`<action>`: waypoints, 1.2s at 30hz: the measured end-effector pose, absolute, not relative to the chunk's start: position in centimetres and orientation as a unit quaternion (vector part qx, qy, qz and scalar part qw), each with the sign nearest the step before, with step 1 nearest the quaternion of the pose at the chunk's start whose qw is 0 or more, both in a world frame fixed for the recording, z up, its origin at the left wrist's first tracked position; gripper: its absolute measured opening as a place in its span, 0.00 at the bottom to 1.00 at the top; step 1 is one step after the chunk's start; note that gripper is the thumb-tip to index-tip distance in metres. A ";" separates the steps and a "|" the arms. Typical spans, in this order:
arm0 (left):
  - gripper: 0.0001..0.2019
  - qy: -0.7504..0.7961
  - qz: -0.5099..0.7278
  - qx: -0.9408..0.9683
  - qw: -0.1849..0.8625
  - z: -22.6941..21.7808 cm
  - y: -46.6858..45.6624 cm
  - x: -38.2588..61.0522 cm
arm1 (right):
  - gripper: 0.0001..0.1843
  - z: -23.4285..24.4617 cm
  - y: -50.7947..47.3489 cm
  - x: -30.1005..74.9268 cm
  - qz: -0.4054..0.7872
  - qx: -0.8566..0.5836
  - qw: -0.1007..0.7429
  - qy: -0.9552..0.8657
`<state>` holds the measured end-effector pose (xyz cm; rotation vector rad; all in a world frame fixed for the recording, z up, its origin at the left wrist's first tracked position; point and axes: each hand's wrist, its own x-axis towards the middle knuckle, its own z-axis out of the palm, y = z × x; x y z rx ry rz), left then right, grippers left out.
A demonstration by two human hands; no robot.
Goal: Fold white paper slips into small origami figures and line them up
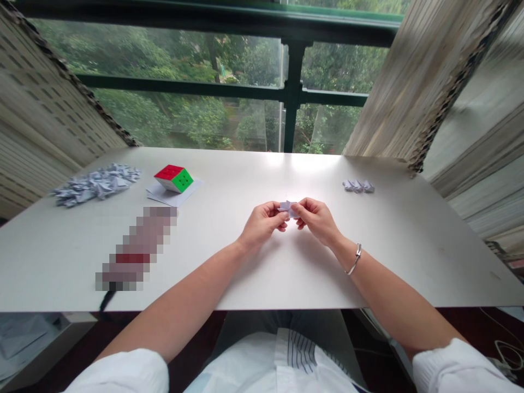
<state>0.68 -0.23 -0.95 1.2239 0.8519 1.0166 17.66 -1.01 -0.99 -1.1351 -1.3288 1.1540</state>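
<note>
A small folded piece of white paper (289,207) is held up between my two hands, above the middle of the white table. My left hand (268,219) pinches its left end between thumb and fingers. At its other end, my right hand (317,219) grips it the same way, thumb on top. The fingers cover both ends, so only the middle of the paper shows, with a small raised point. A silver bracelet (355,259) circles my right wrist.
A row of small folded paper pieces (358,186) lies at the right. A heap of similar pieces (98,184) is far left. Beside it a puzzle cube (175,178) rests on white paper sheets (185,197). A blurred-out long object (137,251) lies nearer. Window and curtains border the table (409,245).
</note>
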 end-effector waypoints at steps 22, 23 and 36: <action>0.12 0.409 0.450 0.493 0.622 -0.9 0.0 0.5 | 0.26 -1.0 -0.7 17.8 0.496 -0.473 0.514 -0.517; 0.12 0.413 0.458 0.487 0.618 -0.9 0.1 0.4 | 0.26 -1.0 -0.7 17.8 0.505 -0.472 0.515 -0.507; 0.15 0.400 0.452 0.548 0.579 -1.2 -0.3 0.5 | 0.21 -0.6 -1.2 17.8 0.586 -0.446 0.464 -0.492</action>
